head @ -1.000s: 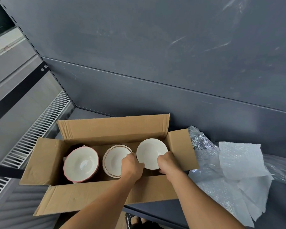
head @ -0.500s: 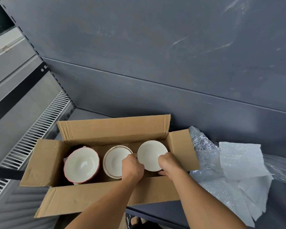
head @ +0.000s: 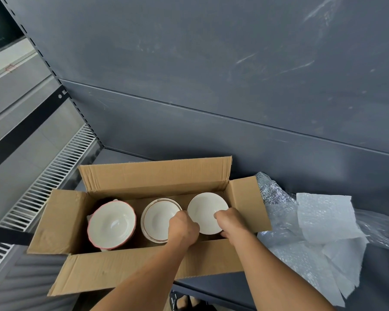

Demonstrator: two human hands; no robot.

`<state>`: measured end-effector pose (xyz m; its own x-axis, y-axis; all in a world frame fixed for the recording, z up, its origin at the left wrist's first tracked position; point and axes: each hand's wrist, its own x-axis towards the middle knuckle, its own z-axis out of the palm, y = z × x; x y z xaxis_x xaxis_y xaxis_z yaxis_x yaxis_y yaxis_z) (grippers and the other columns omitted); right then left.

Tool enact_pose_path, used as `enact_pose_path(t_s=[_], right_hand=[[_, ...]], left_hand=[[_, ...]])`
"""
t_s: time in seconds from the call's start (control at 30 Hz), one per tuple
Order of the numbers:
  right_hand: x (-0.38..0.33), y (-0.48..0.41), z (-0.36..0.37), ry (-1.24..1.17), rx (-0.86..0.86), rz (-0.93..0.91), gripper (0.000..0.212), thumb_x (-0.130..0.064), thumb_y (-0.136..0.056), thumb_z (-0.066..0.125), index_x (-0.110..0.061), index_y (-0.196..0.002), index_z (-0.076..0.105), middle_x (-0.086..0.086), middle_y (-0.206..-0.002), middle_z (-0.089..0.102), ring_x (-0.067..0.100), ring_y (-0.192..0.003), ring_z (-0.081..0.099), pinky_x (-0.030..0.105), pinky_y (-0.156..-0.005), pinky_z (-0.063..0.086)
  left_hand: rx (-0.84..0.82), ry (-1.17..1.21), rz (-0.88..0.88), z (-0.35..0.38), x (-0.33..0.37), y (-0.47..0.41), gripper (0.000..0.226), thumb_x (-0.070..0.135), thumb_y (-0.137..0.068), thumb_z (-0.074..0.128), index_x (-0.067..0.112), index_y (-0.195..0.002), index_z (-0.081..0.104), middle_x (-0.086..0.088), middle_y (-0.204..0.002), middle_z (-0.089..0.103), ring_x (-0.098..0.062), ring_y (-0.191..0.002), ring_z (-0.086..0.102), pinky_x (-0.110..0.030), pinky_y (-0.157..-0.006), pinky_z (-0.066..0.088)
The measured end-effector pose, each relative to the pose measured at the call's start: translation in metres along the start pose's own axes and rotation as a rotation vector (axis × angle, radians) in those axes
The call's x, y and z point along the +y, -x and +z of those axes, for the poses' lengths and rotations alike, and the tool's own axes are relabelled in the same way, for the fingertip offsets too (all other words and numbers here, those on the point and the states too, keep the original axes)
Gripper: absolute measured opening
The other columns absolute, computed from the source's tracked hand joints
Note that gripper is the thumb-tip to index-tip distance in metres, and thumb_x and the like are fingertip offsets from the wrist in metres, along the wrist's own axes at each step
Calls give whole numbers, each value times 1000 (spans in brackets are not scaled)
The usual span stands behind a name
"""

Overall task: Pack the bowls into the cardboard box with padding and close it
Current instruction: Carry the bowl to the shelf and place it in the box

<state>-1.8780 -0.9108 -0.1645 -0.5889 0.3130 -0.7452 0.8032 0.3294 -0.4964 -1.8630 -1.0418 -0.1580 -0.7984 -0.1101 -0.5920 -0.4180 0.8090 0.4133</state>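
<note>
An open cardboard box (head: pixel 61 221) lies on a grey shelf with all flaps spread. Inside stand three bowls in a row: a pink-rimmed bowl (head: pixel 111 223) at the left, a brown-rimmed bowl (head: pixel 157 217) in the middle and a plain white bowl (head: pixel 206 209) at the right. My left hand (head: pixel 183 227) grips the white bowl's left rim. My right hand (head: pixel 230 223) grips its near right rim. The white bowl sits low in the box's right end; its underside is hidden.
Crumpled bubble wrap and white foam sheets (head: pixel 323 232) lie on the shelf right of the box. The grey back wall (head: pixel 234 97) rises close behind. A slotted metal grille (head: pixel 43 187) runs along the left. The shelf's front edge (head: pixel 211 292) is near my arms.
Both hands have lowered the white bowl slightly deeper into the right end of the box. The other two bowls have not moved.
</note>
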Motion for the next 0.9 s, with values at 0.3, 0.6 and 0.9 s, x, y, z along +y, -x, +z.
enact_pose_path(t_s=[0.3, 0.6, 0.9], right_hand=[[-3, 13, -8, 185, 66, -87, 37, -13, -94, 42, -1, -126, 57, 19, -126, 62, 37, -111, 59, 33, -83, 50], [-2, 40, -18, 378, 123, -175, 33, -11, -97, 42, 0, -125, 55, 18, -128, 60, 36, -113, 57, 27, -73, 39], [20, 51, -28, 378, 242, -391, 37, -31, -96, 47, -20, -129, 58, 0, -118, 65, 25, -106, 59, 35, -83, 49]], left_hand=[[-23, 93, 1, 0, -5, 4, 30, 10, -94, 46, 9, -121, 60, -10, -112, 65, -19, -85, 53, -23, -69, 43], [-26, 9, 85, -7, -13, 10, 29, 13, -96, 45, 16, -119, 63, -5, -111, 66, -19, -89, 58, -25, -77, 50], [6, 86, 174, -10, -8, 22, 36, 27, -94, 55, 21, -129, 60, -1, -127, 63, -20, -111, 60, -27, -91, 49]])
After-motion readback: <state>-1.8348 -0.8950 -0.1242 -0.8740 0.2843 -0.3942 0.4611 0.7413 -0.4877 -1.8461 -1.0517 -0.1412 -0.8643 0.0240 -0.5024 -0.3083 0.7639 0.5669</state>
